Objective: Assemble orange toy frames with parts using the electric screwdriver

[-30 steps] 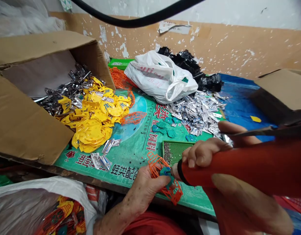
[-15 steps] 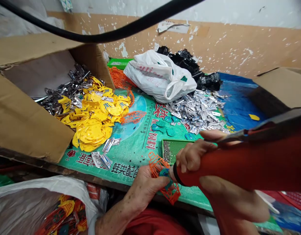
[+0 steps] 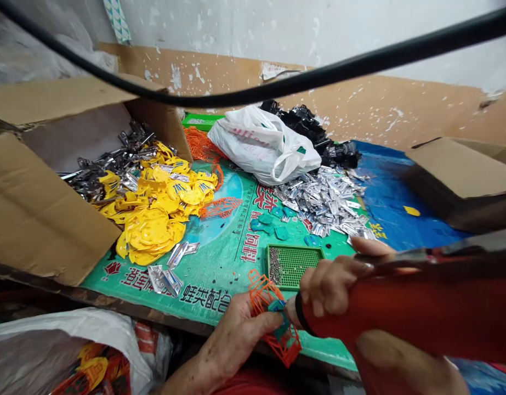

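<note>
My left hand [image 3: 240, 329] is closed on an orange plastic lattice frame [image 3: 261, 288], with the thumb pressing a small teal plastic piece [image 3: 279, 325] against it. A large red power screwdriver [image 3: 384, 312] is gripped in my right hand [image 3: 333, 282], its fingers wrapped round the body near the nose. The tool's nose meets the teal piece, so its bit is hidden. Just beyond both hands stands a green mesh tray [image 3: 297, 266] with small screws [image 3: 275, 266] heaped along its left side.
Yellow plastic pieces [image 3: 152, 230] spill from a cardboard box [image 3: 43, 203] at left. Silver metal parts [image 3: 327, 200], a white plastic bag [image 3: 265, 145] and black parts [image 3: 304, 123] lie behind. A black cable [image 3: 220, 100] crosses above. An open sack [image 3: 92, 323] holds assembled pieces below left.
The view has tilted, so the tabletop sits lower and slightly left in the picture. Both hands keep their holds, and the screwdriver's nose remains at the teal piece.
</note>
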The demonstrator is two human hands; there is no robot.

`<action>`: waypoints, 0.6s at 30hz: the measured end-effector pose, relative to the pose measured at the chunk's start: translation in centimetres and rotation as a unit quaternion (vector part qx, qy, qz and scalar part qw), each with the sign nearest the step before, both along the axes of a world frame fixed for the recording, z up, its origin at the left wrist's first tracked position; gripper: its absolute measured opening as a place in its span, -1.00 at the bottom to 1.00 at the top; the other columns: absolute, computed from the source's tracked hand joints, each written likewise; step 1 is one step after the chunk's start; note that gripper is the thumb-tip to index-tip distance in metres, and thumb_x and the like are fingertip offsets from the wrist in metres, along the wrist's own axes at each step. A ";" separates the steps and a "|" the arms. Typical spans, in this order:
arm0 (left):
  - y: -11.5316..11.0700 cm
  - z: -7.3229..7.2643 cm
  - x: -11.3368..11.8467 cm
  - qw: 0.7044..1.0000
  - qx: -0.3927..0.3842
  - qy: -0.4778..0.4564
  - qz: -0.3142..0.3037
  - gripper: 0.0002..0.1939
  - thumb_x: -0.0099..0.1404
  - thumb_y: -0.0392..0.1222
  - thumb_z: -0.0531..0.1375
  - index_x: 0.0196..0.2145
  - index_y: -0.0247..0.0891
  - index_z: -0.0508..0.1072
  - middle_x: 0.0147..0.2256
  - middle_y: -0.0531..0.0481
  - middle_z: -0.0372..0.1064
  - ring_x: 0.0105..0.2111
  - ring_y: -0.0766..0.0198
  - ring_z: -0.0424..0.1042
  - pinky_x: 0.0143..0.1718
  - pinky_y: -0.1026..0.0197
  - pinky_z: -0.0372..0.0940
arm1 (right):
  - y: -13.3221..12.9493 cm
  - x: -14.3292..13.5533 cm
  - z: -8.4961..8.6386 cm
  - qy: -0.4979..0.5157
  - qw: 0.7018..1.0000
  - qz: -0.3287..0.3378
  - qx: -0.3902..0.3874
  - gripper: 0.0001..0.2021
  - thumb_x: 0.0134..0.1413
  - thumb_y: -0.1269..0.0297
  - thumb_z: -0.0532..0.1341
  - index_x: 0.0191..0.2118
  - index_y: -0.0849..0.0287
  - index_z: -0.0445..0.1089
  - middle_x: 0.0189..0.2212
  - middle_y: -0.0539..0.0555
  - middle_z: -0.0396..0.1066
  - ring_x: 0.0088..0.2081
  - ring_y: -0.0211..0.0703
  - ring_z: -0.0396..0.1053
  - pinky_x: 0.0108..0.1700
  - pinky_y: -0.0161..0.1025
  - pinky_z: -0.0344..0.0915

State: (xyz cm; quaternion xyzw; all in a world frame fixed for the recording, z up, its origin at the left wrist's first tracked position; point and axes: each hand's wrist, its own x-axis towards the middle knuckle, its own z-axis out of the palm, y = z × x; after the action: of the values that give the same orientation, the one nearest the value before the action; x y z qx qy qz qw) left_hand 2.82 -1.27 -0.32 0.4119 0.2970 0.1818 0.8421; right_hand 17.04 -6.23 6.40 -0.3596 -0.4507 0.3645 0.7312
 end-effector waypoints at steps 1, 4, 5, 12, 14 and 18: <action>0.0 0.0 0.0 1.000 -0.016 -0.007 -0.007 -0.89 0.12 -0.21 0.22 -0.45 -0.33 0.46 -0.51 0.01 0.38 -0.47 0.30 0.34 -0.33 0.25 0.27 | 0.0 0.4 0.2 0.002 1.000 0.004 0.005 -0.47 -0.09 0.18 0.34 0.06 -0.12 0.26 -0.55 -0.06 0.36 -0.53 -0.19 0.31 -0.44 -0.14 0.34; 0.1 -0.1 0.3 0.998 -0.061 -0.007 0.007 -0.82 0.10 -0.14 0.26 -0.45 -0.33 0.44 -0.50 0.01 0.38 -0.48 0.30 0.35 -0.35 0.22 0.30 | 1.1 2.1 0.8 0.005 0.999 -0.040 0.006 -0.47 -0.12 0.27 0.34 0.05 -0.09 0.27 -0.52 -0.06 0.36 -0.49 -0.17 0.32 -0.38 -0.13 0.36; 0.1 -0.2 0.4 0.997 -0.071 0.001 0.023 -0.79 0.08 -0.11 0.28 -0.46 -0.33 0.43 -0.51 0.02 0.37 -0.49 0.30 0.34 -0.36 0.22 0.30 | 1.8 2.6 0.9 0.007 0.997 -0.076 0.002 -0.47 -0.15 0.32 0.33 0.03 -0.08 0.29 -0.53 -0.07 0.36 -0.49 -0.18 0.33 -0.38 -0.13 0.36; 0.3 -0.7 0.6 0.994 -0.039 0.050 0.092 -0.70 0.04 -0.02 0.29 -0.58 -0.29 0.34 -0.59 0.07 0.31 -0.55 0.36 0.29 -0.43 0.28 0.26 | 7.5 5.1 -1.9 -0.036 0.968 -0.241 -0.055 -0.86 -0.29 0.39 0.34 -0.48 0.15 0.40 -0.59 -0.08 0.34 -0.58 -0.25 0.29 -0.49 -0.21 0.30; 0.4 -0.7 0.5 0.993 -0.024 0.055 0.098 -0.71 0.02 -0.05 0.29 -0.60 -0.29 0.33 -0.62 0.08 0.30 -0.58 0.36 0.27 -0.46 0.29 0.25 | 8.3 5.3 -2.9 -0.046 0.965 -0.251 -0.068 -0.88 -0.28 0.36 0.34 -0.58 0.19 0.37 -0.58 -0.06 0.35 -0.58 -0.26 0.30 -0.50 -0.22 0.30; 0.6 -0.5 0.4 0.995 -0.030 0.049 0.083 -0.74 0.01 -0.08 0.25 -0.64 -0.29 0.34 -0.66 0.07 0.30 -0.62 0.36 0.26 -0.50 0.28 0.25 | 9.0 5.3 -3.8 -0.046 0.964 -0.250 -0.072 -0.86 -0.31 0.36 0.35 -0.60 0.20 0.36 -0.58 -0.05 0.36 -0.59 -0.27 0.30 -0.50 -0.22 0.32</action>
State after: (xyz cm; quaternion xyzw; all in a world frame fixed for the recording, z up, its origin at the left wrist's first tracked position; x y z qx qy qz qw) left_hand 3.27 -0.71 -0.85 0.3691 0.3763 0.2215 0.8204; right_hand 22.34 2.79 2.65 -0.5290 -0.3520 0.1849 0.7498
